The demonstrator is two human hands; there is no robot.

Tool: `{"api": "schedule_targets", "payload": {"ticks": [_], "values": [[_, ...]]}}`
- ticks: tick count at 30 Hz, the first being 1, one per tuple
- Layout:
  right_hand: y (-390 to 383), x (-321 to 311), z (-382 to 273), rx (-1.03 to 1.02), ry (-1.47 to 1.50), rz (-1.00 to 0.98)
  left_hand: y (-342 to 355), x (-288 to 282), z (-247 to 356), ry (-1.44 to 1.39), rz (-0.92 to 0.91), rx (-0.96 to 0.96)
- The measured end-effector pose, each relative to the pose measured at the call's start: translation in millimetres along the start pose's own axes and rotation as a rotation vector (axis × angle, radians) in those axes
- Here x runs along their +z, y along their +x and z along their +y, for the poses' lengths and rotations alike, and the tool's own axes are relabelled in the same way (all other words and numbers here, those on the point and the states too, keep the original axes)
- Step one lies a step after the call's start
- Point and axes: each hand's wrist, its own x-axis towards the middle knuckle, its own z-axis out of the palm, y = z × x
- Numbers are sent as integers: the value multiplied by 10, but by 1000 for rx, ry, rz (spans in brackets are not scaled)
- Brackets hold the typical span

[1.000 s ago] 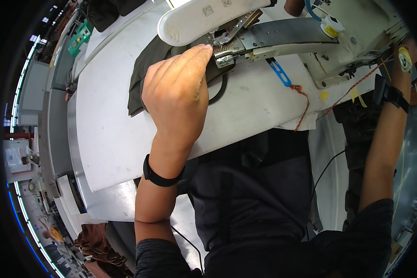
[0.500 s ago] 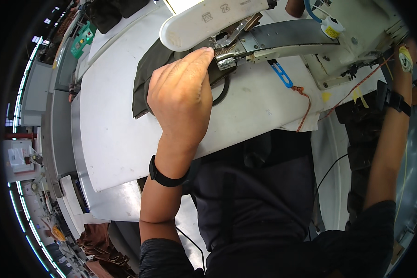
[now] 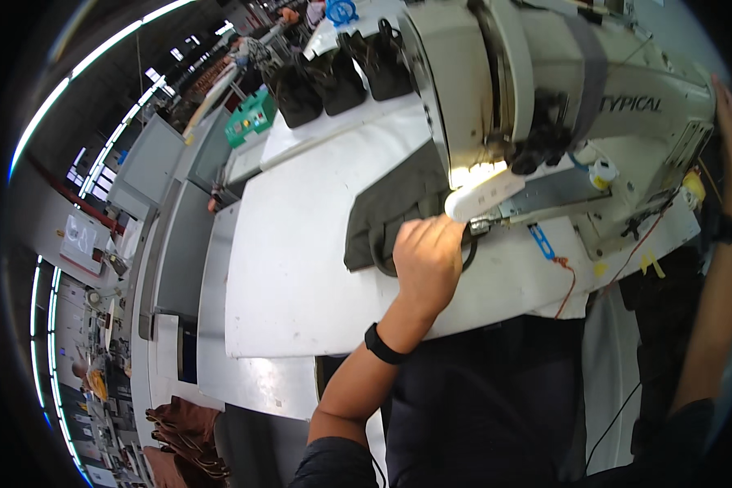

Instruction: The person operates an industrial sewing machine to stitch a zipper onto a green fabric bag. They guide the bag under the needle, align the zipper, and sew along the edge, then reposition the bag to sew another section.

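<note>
Left hand (image 3: 429, 259): right of frame centre, fingers bunched together, tips near white lamp bar (image 3: 488, 195); pinch on cloth hidden, cannot tell. Dark green fabric piece (image 3: 386, 207): centre of frame, flat on white table (image 3: 293, 301), extending up-left from left hand; long axis lower left to upper right. Left hand nearer, overlapping fabric edge. Right hand (image 3: 729, 110): upper right rim, beside sewing machine (image 3: 642, 73), well apart from fabric; finger state unclear. Beyond: dark bags (image 3: 333, 85), upper centre.
</note>
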Motion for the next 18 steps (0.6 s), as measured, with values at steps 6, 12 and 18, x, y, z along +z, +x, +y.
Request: {"api": "schedule_targets", "payload": {"ticks": [6, 12, 18], "values": [[-723, 226, -297, 157, 505, 177, 1, -40, 8, 38, -18, 35], [-1046, -304, -229, 141, 375, 240, 200, -220, -88, -195, -279, 25], [-3170, -403, -1558, 84, 652, -127, 516, -295, -581, -253, -560, 171]]}}
